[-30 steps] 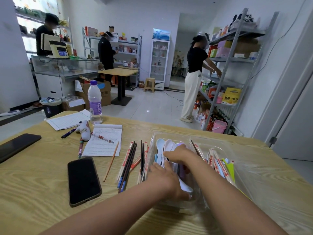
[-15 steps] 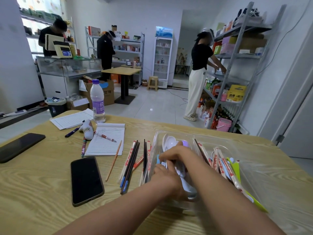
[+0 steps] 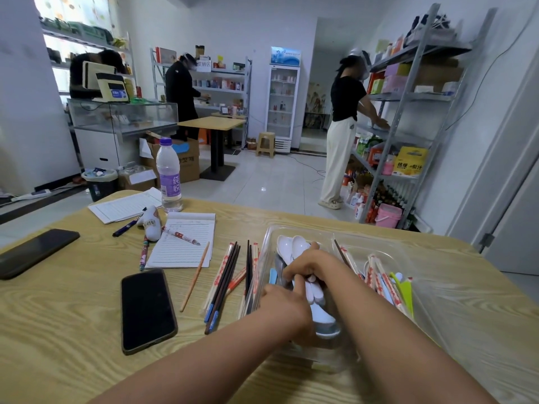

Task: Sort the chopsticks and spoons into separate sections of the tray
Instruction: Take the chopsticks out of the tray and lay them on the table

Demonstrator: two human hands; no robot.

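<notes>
Both hands work inside the tray [image 3: 414, 259]'s left section: the right hand [image 3: 309, 265] pinches white spoons [image 3: 291, 246], the left hand [image 3: 284, 304] curls among them (grip contents hidden). Risk — spoons slip, or the light tray skids toward loose chopsticks [image 3: 226, 282] on the table [image 3: 58, 316].

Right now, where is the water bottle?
In the head view, the water bottle stands upright at the table's far left edge, just behind the lined notepad.

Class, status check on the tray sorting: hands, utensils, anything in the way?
Both hands in the tray: right hand and left hand grip white spoons. Loose chopsticks wait on the table. Nothing blocking.
</notes>
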